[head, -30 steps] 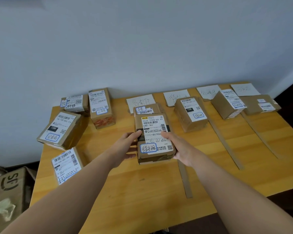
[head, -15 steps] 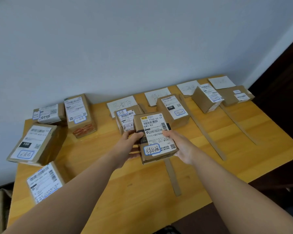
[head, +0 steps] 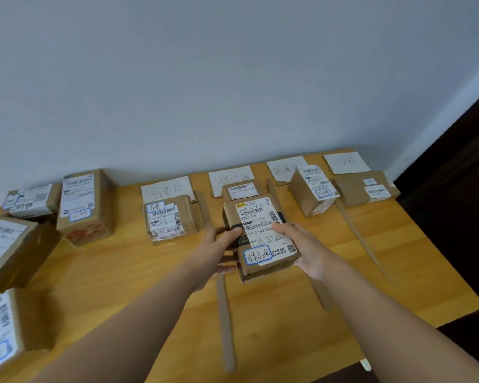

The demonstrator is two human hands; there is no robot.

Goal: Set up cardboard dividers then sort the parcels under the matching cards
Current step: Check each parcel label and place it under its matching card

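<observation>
I hold a brown parcel (head: pixel 260 230) with a white label and a blue-framed handwritten name between both hands. My left hand (head: pixel 219 250) grips its left side and my right hand (head: pixel 304 250) its right side. It hangs in front of another parcel (head: pixel 239 189), which lies under the second white card (head: pixel 230 179). Cardboard strips (head: pixel 226 322) (head: pixel 320 294) (head: pixel 362 239) divide the wooden table (head: pixel 150 286) into lanes. The first card (head: pixel 166 189) has a parcel (head: pixel 169 219) below it. Further right stand the third card (head: pixel 285 168) and the fourth card (head: pixel 346 162).
Unsorted parcels crowd the table's left end: an upright box (head: pixel 85 205), a flat box (head: pixel 29 201), a tilted box (head: pixel 9 250) and one at the near corner (head: pixel 3 330). A box (head: pixel 313 193) and a flat parcel (head: pixel 365 187) lie in the right lanes. The wall runs behind.
Both hands have carried the parcel to the right, from in front of the first card's parcel to in front of the second card's parcel. The view has swung right too.
</observation>
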